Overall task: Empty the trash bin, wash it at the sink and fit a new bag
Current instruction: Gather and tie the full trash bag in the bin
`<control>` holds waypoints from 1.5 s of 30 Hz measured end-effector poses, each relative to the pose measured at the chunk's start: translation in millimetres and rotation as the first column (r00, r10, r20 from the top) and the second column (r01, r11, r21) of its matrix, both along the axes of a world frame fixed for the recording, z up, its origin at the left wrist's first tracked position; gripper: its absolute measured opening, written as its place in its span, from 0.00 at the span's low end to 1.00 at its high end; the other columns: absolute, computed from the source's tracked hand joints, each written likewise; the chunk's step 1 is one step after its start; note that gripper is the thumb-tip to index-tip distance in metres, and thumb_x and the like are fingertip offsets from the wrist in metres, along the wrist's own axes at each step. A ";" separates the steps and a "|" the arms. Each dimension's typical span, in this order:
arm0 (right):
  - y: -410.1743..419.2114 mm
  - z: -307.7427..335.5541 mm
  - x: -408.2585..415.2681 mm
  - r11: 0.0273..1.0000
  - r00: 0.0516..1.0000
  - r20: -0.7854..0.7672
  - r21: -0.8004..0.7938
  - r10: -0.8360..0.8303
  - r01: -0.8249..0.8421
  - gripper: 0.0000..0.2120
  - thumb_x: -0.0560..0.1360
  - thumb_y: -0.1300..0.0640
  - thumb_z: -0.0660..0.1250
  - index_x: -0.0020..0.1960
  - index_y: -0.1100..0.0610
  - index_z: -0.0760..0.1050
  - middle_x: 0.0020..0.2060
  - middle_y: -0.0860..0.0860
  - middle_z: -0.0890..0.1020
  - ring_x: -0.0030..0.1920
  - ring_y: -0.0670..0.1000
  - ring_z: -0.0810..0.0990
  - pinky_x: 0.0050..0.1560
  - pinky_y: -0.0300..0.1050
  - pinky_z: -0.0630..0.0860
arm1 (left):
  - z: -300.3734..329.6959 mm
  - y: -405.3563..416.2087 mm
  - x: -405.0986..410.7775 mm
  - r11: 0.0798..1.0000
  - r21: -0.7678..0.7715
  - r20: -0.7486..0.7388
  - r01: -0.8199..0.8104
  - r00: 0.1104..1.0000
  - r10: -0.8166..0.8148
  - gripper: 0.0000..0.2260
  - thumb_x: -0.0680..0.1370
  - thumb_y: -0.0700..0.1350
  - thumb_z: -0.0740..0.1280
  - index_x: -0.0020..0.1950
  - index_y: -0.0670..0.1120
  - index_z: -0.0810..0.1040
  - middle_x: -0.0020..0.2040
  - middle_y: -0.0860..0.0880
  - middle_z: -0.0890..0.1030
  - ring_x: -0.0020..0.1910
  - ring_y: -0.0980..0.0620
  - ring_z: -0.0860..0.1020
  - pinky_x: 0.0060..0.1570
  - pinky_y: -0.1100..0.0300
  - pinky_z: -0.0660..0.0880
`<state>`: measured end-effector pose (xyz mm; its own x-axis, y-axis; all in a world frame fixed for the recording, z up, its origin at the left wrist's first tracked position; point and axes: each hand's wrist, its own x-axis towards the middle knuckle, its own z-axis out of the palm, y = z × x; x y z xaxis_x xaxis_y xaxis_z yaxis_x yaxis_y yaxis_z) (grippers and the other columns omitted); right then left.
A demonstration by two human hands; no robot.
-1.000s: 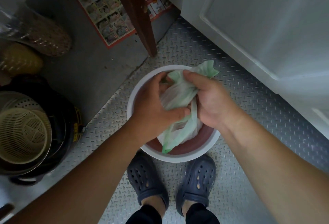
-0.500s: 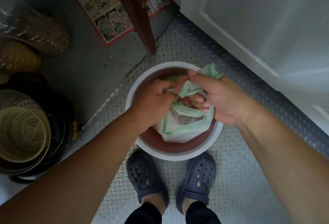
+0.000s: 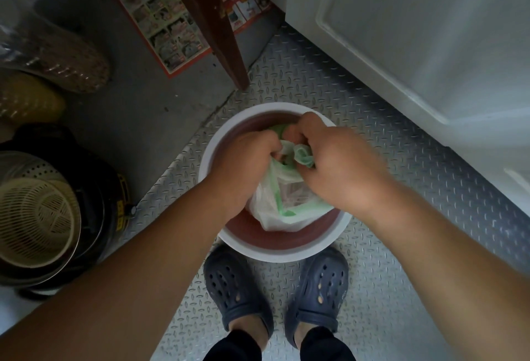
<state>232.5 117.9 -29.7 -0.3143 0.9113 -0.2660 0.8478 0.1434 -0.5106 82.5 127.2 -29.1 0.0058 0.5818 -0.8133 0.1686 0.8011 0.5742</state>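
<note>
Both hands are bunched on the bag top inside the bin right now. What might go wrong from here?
1. The left hand and right hand grip only the twisted top of the thin green-and-white bag; it looks filled, so the film may tear on lifting.
2. The bin stands free on the metal floor by the clogs; pulling could tip it.
3. An unfinished knot could spill contents.

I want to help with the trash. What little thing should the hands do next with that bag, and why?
Probably pull the twisted ends tight to finish the knot. Both the left hand and the right hand pinch the green top of the bag, which sits full inside the bin. Closing it first should keep the trash from spilling when the bag is lifted out.
</note>
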 end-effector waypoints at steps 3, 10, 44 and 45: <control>-2.1 -4.2 -5.2 0.981 0.995 0.000 0.169 -0.096 0.094 0.14 0.67 0.65 0.73 0.50 0.63 0.73 0.30 0.56 0.78 0.26 0.61 0.77 0.27 0.41 0.62 | -3.1 -6.7 -2.0 0.998 -0.053 0.177 -0.035 0.983 0.044 0.15 0.66 0.57 0.66 0.41 0.50 0.87 0.46 0.46 0.87 0.50 0.45 0.84 0.61 0.44 0.76; -7.0 -4.1 -17.2 0.893 0.967 -0.092 0.370 -0.239 0.255 0.09 0.68 0.57 0.68 0.43 0.63 0.75 0.40 0.59 0.79 0.40 0.61 0.78 0.34 0.45 0.67 | -7.1 -9.0 1.4 0.998 0.058 0.082 0.035 0.996 -0.039 0.19 0.72 0.66 0.59 0.48 0.60 0.85 0.53 0.52 0.86 0.57 0.52 0.82 0.65 0.46 0.74; -112.6 -18.2 40.8 0.783 0.770 -0.205 -0.330 -0.605 0.528 0.19 0.78 0.48 0.66 0.32 0.55 0.66 0.23 0.45 0.65 0.25 0.45 0.64 0.24 0.35 0.59 | -18.5 -3.2 -60.9 0.959 0.279 -0.349 -0.042 0.926 0.142 0.12 0.81 0.43 0.66 0.38 0.48 0.81 0.31 0.48 0.78 0.28 0.57 0.74 0.39 0.60 0.74; -110.1 -18.5 42.8 0.745 0.737 -0.197 -0.373 -0.647 0.554 0.18 0.77 0.51 0.68 0.32 0.55 0.67 0.22 0.43 0.67 0.24 0.44 0.65 0.24 0.34 0.59 | -16.4 -6.3 -59.1 0.958 0.278 -0.321 -0.064 0.934 0.155 0.11 0.81 0.43 0.66 0.40 0.48 0.81 0.31 0.49 0.78 0.27 0.60 0.74 0.38 0.62 0.75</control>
<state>275.3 7.8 -48.2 0.1699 0.8377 -0.5190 0.5064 -0.5261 -0.6832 23.4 120.8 -45.5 -0.3174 0.7531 -0.5762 0.3082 0.6566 0.6884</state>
